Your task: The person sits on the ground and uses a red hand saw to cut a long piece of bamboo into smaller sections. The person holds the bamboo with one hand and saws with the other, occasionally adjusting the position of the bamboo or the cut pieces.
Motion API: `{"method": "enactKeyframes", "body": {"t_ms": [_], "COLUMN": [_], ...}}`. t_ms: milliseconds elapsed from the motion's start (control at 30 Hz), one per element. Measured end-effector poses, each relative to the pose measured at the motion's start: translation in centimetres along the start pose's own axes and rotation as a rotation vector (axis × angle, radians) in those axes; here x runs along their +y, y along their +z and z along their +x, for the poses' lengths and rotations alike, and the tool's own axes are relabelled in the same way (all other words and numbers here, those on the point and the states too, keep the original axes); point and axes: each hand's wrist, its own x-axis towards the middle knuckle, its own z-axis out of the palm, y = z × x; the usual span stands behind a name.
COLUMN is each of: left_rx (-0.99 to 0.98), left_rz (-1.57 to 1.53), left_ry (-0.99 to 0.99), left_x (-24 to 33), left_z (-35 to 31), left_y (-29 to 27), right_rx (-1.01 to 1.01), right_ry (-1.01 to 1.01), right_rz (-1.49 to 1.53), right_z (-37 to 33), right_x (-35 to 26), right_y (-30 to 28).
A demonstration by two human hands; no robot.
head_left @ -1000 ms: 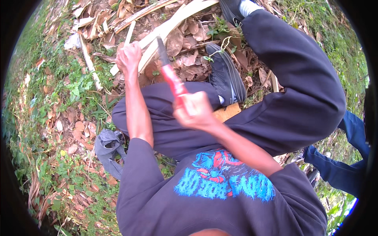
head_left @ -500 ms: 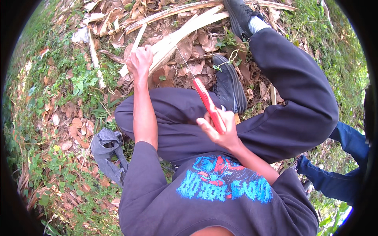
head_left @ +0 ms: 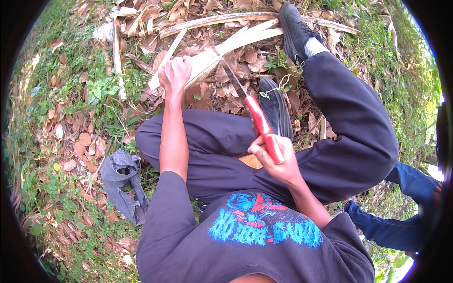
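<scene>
My left hand (head_left: 175, 73) is closed in a fist around the near end of a pale peeled wood strip (head_left: 236, 41), just beyond my bent left leg. In my right hand (head_left: 278, 160) is a long knife (head_left: 259, 114) with a red handle. Its dark, narrow blade slants away to the upper left, and the tip appears over or against the pale wood; actual contact cannot be made out. My right fingers wrap the handle's near end, above my lap. Part of the strip lies hidden behind my left fist.
My shoe (head_left: 296, 35) stands by the strip's far end. A curved brown-edged wood piece (head_left: 222, 20) lies beyond. Dry leaves and low green plants cover the ground. A grey plastic bag (head_left: 123, 181) lies at left. Another person's blue-trousered legs (head_left: 387, 226) are at right.
The knife and my right hand have shifted slightly right and nearer me, and the blade's dark flat shows more. My left fist stays on the wood. The whole view has shifted a little.
</scene>
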Motion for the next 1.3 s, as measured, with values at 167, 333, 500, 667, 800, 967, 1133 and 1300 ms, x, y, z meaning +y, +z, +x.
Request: {"method": "enactKeyframes", "body": {"t_ms": [167, 333, 500, 667, 800, 967, 1133, 1300], "left_rx": [-0.003, -0.009, -0.023, -0.026, -0.223, -0.202, -0.219, -0.156], "left_rz": [-0.013, -0.031, 0.019, 0.047, 0.025, 0.044, -0.043, 0.055], "left_ry": [-0.027, -0.035, -0.033, -0.017, -0.138, -0.133, -0.167, -0.064], "left_x": [0.3, 0.8, 0.5, 0.2, 0.9, 0.9, 1.5, 1.1], "left_z": [0.0, 0.4, 0.3, -0.5, -0.4, -0.4, 0.2, -0.8], "left_y": [-0.2, -0.6, -0.8, 0.5, -0.5, -0.2, -0.8, 0.4], "right_rx": [0.022, 0.157, 0.13, 0.204, 0.204, 0.168, 0.226, 0.186], "right_ry": [-0.035, -0.072, 0.004, -0.074, -0.173, -0.186, -0.171, -0.144], "right_rz": [0.048, -0.079, -0.006, 0.084, -0.104, -0.034, -0.103, -0.034], "right_z": [-0.5, 0.1, 0.3, -0.1, 3.9, 0.4, 6.0, 3.8], "right_x": [0.3, 0.0, -0.4, 1.3, 3.6, 2.9, 2.7, 3.4], "right_y": [0.6, 2.9, 2.9, 2.7, 3.9, 3.6, 4.2, 3.3]}}
